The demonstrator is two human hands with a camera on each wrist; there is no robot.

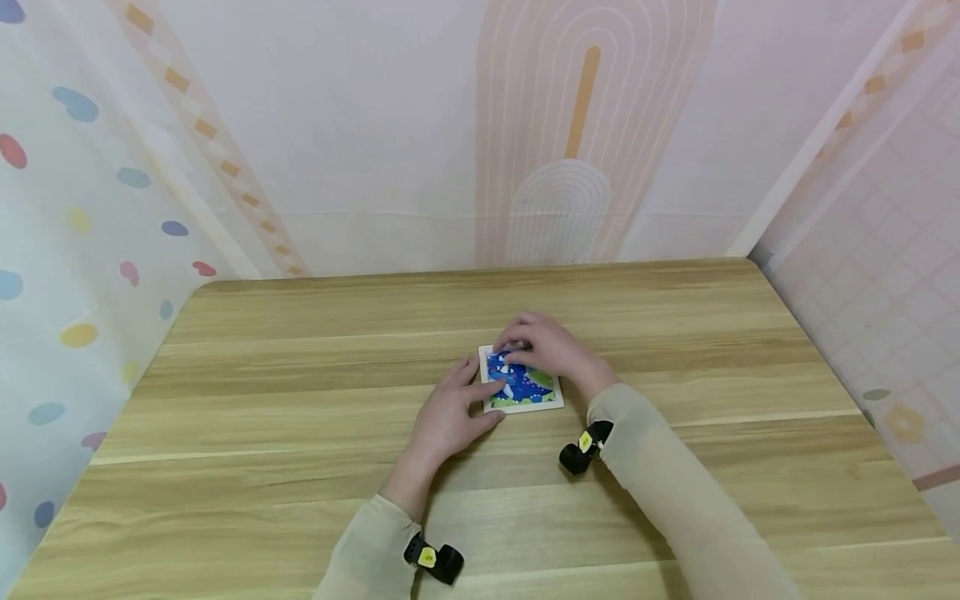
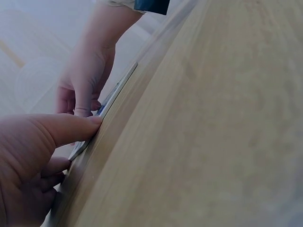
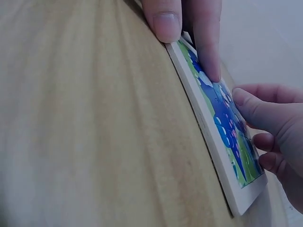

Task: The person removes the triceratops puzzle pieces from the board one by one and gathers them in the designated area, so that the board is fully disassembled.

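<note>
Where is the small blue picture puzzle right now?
In the head view the puzzle lies flat mid-table, between both hands: the left hand touches its left edge, the right hand presses its far corner.

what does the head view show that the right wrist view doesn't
Only the head view shows the whole scene: the full wooden table, both sleeves with a black wrist camera on each arm, and the patterned walls behind. Only the right wrist view shows the puzzle board's pale edge and thickness close up, and a fingertip pressing on the blue picture. Both show the puzzle board lying flat on the table, with the left hand at one side and the right hand on it.
</note>
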